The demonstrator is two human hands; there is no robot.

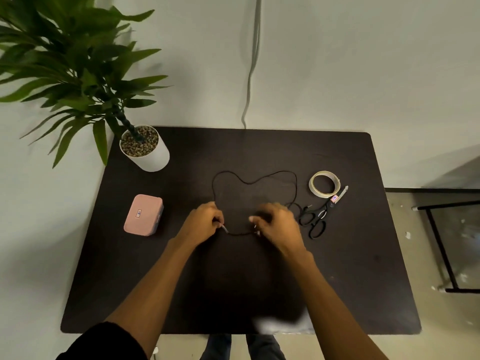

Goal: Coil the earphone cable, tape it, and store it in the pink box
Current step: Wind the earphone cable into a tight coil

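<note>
A thin black earphone cable (253,181) lies in a loose wavy loop on the dark table (233,281). My left hand (201,222) pinches one end of it near the table's middle. My right hand (276,224), slightly blurred, pinches the cable a short way to the right, and a short slack stretch hangs between the two hands. The jack end rests by the scissors. The pink box (143,214) sits shut at the left. A roll of pale tape (324,183) lies at the right, beyond my right hand.
Black-handled scissors (318,216) lie just right of my right hand, below the tape. A potted plant in a white pot (148,152) stands at the table's back left corner. A blurred white patch (280,324) sits at the near edge. A metal frame (446,245) stands to the right.
</note>
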